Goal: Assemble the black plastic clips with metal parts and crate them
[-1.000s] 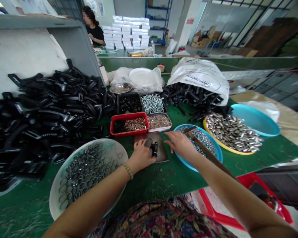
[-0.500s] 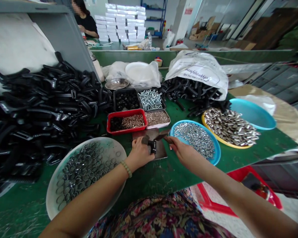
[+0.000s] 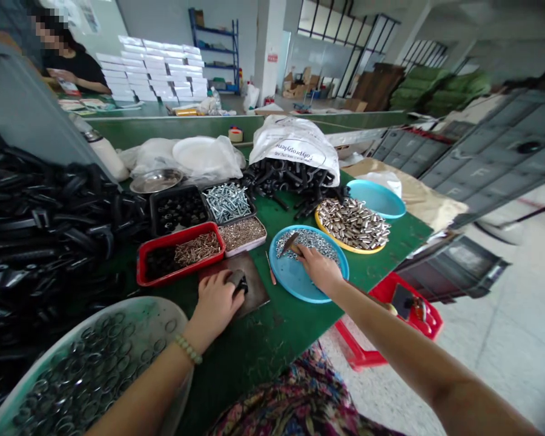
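My left hand (image 3: 215, 303) is closed around a small black plastic part (image 3: 240, 282), mostly hidden by the fingers. It rests over a flat dark metal plate (image 3: 254, 293) on the green table. My right hand (image 3: 315, 265) reaches over a blue tray (image 3: 295, 290) of small shiny metal pieces (image 3: 320, 242). In its grip is what looks like a hammer, whose pointed dark head (image 3: 290, 242) juts out past the fingers over the pieces. Between plate and tray lies a thin screwdriver-like tool (image 3: 271, 270) with an orange handle.
A red bin (image 3: 181, 269) of screws, a white box (image 3: 245, 236) of tiny parts and a black bin (image 3: 229, 204) of screws stand behind. Metal rings fill a pale basin (image 3: 181, 315) front left. Black handles (image 3: 49, 212) pile up left; a yellow tray (image 3: 352, 242) holds metal sleeves.
My right hand has moved from beside the black part to over the blue tray, carrying the tool. My left hand stays at the plate. The head view has swung right.
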Demonstrator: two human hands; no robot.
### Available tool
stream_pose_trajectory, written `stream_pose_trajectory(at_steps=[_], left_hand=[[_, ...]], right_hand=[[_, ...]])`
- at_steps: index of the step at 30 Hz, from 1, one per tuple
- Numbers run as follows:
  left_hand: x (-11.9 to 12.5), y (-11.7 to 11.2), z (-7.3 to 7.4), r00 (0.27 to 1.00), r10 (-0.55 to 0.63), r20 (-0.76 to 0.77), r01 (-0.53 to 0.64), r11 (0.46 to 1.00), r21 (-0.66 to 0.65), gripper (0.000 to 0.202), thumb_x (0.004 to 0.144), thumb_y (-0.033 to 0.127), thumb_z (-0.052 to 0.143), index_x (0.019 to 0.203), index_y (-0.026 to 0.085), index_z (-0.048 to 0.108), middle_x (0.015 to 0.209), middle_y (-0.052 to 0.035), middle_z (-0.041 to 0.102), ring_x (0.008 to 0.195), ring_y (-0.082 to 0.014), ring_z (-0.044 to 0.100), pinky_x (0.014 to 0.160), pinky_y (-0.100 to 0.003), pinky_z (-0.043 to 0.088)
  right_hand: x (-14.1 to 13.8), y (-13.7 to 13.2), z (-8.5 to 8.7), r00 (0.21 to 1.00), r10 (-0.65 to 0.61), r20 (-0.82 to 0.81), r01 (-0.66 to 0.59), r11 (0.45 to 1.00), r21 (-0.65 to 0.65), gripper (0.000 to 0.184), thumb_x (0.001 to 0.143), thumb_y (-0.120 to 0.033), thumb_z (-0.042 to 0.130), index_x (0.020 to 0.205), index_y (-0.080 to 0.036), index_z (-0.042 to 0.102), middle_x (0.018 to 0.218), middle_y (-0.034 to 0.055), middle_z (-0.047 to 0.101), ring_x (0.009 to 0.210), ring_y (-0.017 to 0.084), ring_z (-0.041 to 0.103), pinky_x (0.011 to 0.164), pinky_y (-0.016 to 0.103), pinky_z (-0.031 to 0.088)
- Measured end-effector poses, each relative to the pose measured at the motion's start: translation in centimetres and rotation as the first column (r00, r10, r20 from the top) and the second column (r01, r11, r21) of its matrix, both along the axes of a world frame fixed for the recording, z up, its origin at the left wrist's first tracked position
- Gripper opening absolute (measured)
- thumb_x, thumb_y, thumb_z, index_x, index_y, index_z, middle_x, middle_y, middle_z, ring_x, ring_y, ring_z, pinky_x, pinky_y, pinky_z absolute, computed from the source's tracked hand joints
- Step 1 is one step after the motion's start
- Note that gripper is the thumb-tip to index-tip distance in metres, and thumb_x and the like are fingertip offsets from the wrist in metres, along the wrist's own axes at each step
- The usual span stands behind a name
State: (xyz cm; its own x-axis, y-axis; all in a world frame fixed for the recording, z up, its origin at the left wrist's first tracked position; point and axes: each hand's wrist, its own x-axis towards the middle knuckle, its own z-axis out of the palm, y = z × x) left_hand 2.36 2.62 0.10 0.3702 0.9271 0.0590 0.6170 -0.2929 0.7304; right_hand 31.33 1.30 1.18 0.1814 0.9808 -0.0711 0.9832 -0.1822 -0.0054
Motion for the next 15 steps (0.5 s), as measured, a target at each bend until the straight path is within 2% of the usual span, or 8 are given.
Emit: stream_pose_trajectory(at_steps=[1,2,4,6,7,10,12,15], left_hand=[[-0.1,0.3,0.6,0.982,0.068,0.175,-0.039,0.986,-0.163,0.03,0.079,0.03,0.052,0.102,0.019,0.066,0.114,-0.0117,0.061,0.113,-0.0304,0.05,0.103,-0.05,0.029],[-0.2,0.5,1.4,0.923,0.165,0.347,-0.035,0.935,-0.353,0.031,0.08,0.032,0.049,0.103,0.019,0.065,0.11,-0.0109,0.063,0.11,-0.0287,0.053,0.101,-0.048,0.034],[-0.2,0.7,3.2,0.715,0.384,0.584,0.128,0.749,-0.65,0.033,0.083,0.035,0.044,0.105,0.017,0.063,0.102,-0.0109,0.066,0.102,-0.0266,0.059,0.092,-0.044,0.045],[0.2,0.7,4.8,0.512,0.551,0.659,0.304,0.602,-0.739,0.035,0.084,0.037,0.043,0.105,0.015,0.061,0.097,-0.0114,0.067,0.093,-0.0254,0.063,0.081,-0.041,0.051],[0.5,0.6,5.4,0.443,0.601,0.665,0.333,0.579,-0.744,0.033,0.084,0.036,0.045,0.105,0.015,0.06,0.096,-0.0107,0.067,0.088,-0.0241,0.065,0.077,-0.04,0.053],[1.9,0.4,6.2,0.347,0.672,0.654,0.162,0.644,-0.748,0.024,0.081,0.023,0.056,0.104,0.018,0.057,0.089,-0.0051,0.067,0.076,-0.0178,0.066,0.068,-0.032,0.056],[2.7,0.4,5.9,0.334,0.673,0.66,0.012,0.697,-0.717,0.032,0.076,0.011,0.061,0.105,0.021,0.053,0.087,-0.0019,0.066,0.072,-0.015,0.066,0.065,-0.028,0.056],[2.9,0.3,5.4,0.35,0.627,0.696,-0.044,0.753,-0.656,0.043,0.071,0.009,0.066,0.108,0.023,0.049,0.088,-0.0005,0.066,0.072,-0.0132,0.066,0.065,-0.025,0.054]], right_hand=[[1.4,0.8,0.1,1.0,0.001,0.024,-0.002,1.0,0.0,0.041,0.095,-0.04,0.033,0.132,-0.027,0.044,0.115,0.0098,0.06,0.093,0.023,0.063,0.076,0.032,0.047],[3.1,1.7,0.3,0.999,-0.008,0.04,0.007,1.0,0.008,0.039,0.096,-0.038,0.033,0.13,-0.025,0.047,0.117,0.0105,0.058,0.1,0.022,0.06,0.081,0.031,0.046],[6.9,3.9,1.1,0.995,-0.067,0.068,0.065,0.998,0.027,0.037,0.097,-0.03,0.031,0.125,-0.018,0.052,0.123,0.0144,0.054,0.111,0.022,0.053,0.09,0.03,0.043],[10.8,6.2,1.8,0.987,-0.127,0.097,0.126,0.992,0.021,0.035,0.096,-0.023,0.034,0.121,-0.012,0.054,0.123,0.0184,0.052,0.112,0.024,0.052,0.091,0.033,0.043],[12.5,7.3,2.0,0.984,-0.14,0.107,0.14,0.99,0.007,0.032,0.095,-0.022,0.037,0.119,-0.011,0.055,0.121,0.0176,0.053,0.11,0.023,0.053,0.09,0.035,0.044],[15.9,10.0,2.0,0.986,-0.114,0.121,0.122,0.991,-0.062,0.028,0.091,-0.029,0.05,0.115,-0.014,0.056,0.116,0.0102,0.057,0.1,0.02,0.058,0.084,0.04,0.049],[16.9,11.0,1.8,0.991,-0.066,0.119,0.078,0.992,-0.097,0.031,0.089,-0.032,0.054,0.115,-0.016,0.056,0.115,0.0079,0.058,0.098,0.019,0.059,0.082,0.041,0.051],[17.1,11.4,1.8,0.995,0.03,0.096,-0.018,0.993,-0.118,0.032,0.089,-0.033,0.054,0.117,-0.016,0.055,0.116,0.008,0.057,0.098,0.019,0.059,0.082,0.041,0.051]])
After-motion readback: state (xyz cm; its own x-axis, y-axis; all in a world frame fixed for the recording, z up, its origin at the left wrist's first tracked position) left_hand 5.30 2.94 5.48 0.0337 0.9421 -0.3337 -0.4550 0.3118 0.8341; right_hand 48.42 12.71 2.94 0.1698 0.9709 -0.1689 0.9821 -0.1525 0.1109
